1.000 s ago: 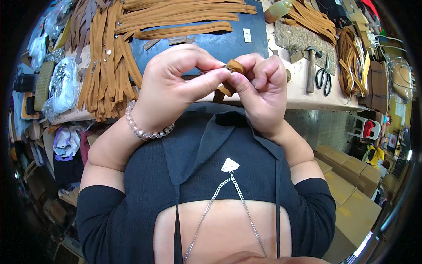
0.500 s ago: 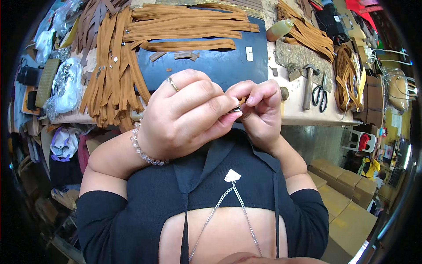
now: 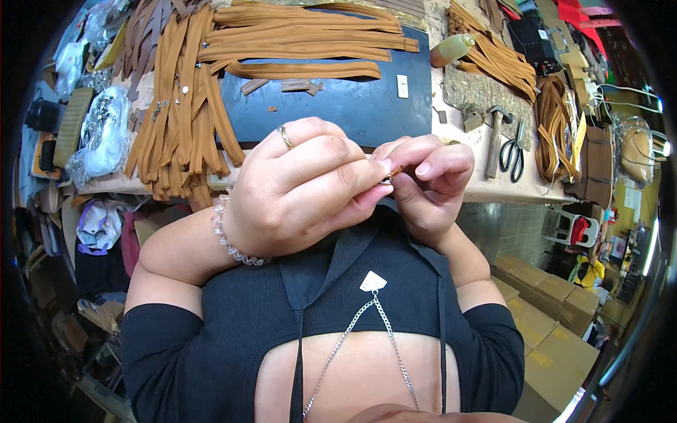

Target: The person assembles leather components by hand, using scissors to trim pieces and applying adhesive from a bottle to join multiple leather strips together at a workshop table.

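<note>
My left hand (image 3: 303, 187) is closed in a pinch, its thumb and fingertips on a small shiny metal piece (image 3: 386, 180) that looks like a zipper slider. Close against it, my right hand (image 3: 430, 183) is curled, with thumb and index finger gripping something brown. Only a sliver of this brown zipper tape (image 3: 397, 170) shows between the fingertips; the rest is hidden by the fingers. Both hands are held up in front of my chest, above the table's near edge. Long brown zippers (image 3: 303, 42) lie in rows beyond them.
A dark blue mat (image 3: 324, 106) bears the zipper rows and some brown scraps. More zippers (image 3: 176, 120) hang over the table's near left edge. At right lie a hammer (image 3: 493, 144), black-handled scissors (image 3: 513, 158), a bottle (image 3: 453, 49) and a coiled brown bundle (image 3: 556, 130).
My right hand has shifted slightly right and its upper fingers have lifted apart somewhat. The left hand stays nearly in place, still pinching the metal piece.
</note>
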Demonstrator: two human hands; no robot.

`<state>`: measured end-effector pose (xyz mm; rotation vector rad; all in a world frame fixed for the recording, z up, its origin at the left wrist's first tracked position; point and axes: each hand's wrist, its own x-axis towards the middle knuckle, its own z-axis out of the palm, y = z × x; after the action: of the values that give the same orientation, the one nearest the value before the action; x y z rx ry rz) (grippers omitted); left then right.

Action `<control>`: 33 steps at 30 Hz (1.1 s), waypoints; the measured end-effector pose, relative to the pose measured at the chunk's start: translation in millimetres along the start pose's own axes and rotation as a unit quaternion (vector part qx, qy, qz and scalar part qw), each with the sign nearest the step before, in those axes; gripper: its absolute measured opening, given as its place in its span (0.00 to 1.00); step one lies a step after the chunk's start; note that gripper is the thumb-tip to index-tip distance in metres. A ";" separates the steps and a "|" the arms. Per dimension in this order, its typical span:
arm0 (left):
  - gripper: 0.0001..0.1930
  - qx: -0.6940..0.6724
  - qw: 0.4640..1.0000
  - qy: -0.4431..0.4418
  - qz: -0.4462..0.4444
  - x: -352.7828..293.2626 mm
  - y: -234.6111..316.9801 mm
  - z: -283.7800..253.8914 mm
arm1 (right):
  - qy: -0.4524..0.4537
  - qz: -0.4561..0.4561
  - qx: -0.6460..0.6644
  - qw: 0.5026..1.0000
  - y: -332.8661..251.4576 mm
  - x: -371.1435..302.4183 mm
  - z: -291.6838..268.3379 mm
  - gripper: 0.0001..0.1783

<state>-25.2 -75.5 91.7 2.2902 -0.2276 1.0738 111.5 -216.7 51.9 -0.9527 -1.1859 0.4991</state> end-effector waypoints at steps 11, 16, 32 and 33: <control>0.15 -0.025 0.999 -0.023 0.016 -1.1 -1.7 -3.0 | -0.008 0.010 0.068 0.998 0.4 3.5 -0.5 0.18; 0.14 -0.013 1.000 -0.015 0.000 1.1 -1.8 -3.9 | 0.012 0.077 0.095 0.992 -3.0 1.6 5.5 0.16; 0.03 -0.334 0.835 -0.042 -0.436 0.9 -8.1 -5.7 | -0.002 0.348 0.071 0.935 -19.0 6.9 3.9 0.10; 0.03 -0.335 0.834 -0.047 -0.437 -2.8 -10.9 -3.8 | 0.003 0.348 0.072 0.935 -18.9 6.5 4.9 0.10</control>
<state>-25.2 -64.7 86.7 1.4996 0.3452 0.3062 106.5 -220.1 71.5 -1.2371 -0.7631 1.1296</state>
